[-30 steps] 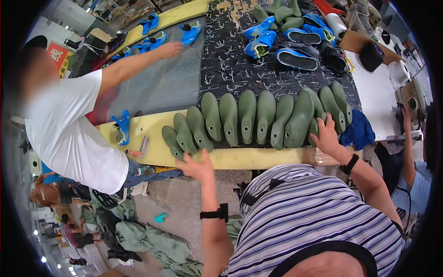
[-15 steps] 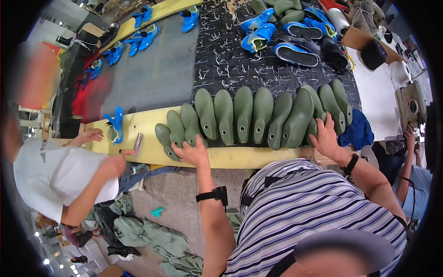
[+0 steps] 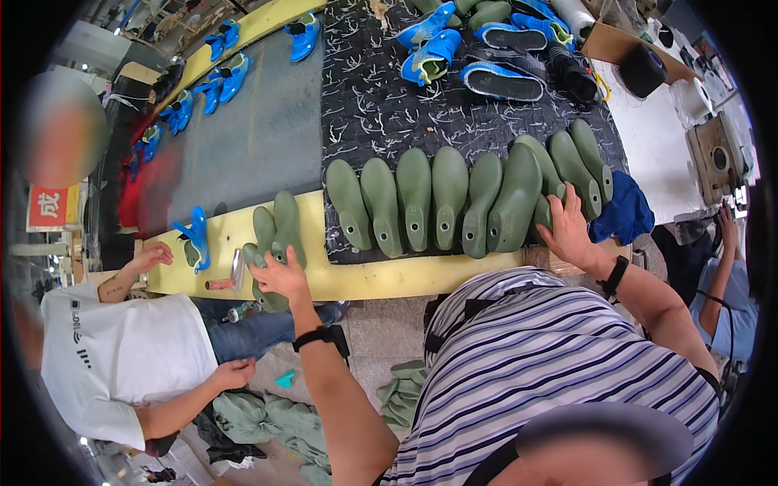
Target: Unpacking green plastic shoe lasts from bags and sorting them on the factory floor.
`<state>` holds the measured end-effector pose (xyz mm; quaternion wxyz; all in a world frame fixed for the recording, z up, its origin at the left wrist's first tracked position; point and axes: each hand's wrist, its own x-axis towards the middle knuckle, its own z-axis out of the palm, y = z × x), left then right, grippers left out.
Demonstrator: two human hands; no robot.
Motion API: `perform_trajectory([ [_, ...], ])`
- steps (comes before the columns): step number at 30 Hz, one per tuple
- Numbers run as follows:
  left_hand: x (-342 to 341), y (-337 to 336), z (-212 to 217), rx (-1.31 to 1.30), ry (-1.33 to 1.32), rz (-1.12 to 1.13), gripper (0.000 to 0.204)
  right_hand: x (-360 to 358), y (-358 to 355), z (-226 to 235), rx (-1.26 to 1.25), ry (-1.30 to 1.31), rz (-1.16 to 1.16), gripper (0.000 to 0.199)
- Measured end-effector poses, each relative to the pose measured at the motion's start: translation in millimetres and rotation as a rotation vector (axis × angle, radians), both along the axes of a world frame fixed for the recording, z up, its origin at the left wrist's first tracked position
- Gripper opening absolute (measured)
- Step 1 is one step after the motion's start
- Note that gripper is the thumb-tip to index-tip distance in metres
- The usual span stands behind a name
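Note:
My left hand (image 3: 279, 275) is closed around a small bunch of green shoe lasts (image 3: 286, 231) over the yellow board (image 3: 365, 279). Its fingers cover part of them, and their lower ends hang past the board's front edge. More green shoe lasts (image 3: 450, 194) lean in a row to the right, toes away from me, with holes in several heel ends. At the right part of this row, my right hand (image 3: 571, 231) grips the heel end of a green last (image 3: 542, 213) between thumb and fingers. Neighbouring lasts touch that hand.
Beside my left hand lie a shiny metal cylinder (image 3: 237, 266) and a blue shoe (image 3: 194, 239). A person in a white shirt (image 3: 121, 348) stands at left. Blue shoes (image 3: 429, 57) lie on the black thread-strewn surface (image 3: 381, 121); a dark blue cloth (image 3: 624, 211) is at right.
My left hand has moved left, carrying a bunch of lasts away from the row's left end. The right hand stays at the row. The other person's near hand has dropped from the metal cylinder.

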<state>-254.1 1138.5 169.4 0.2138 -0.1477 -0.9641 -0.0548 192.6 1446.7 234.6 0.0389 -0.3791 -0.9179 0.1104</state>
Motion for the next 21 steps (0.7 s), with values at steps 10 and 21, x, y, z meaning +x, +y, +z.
perform_trajectory([
  [10, 156, 136, 40, 0.148, -0.284, -0.373, 0.048, 2, 2, -5, 0.009, -0.023, 0.017, 0.059],
  [21, 97, 56, 21, 0.137, -0.235, -0.011, 0.051, -5, 5, -6, 0.042, 0.04, 0.093, 0.06],
])
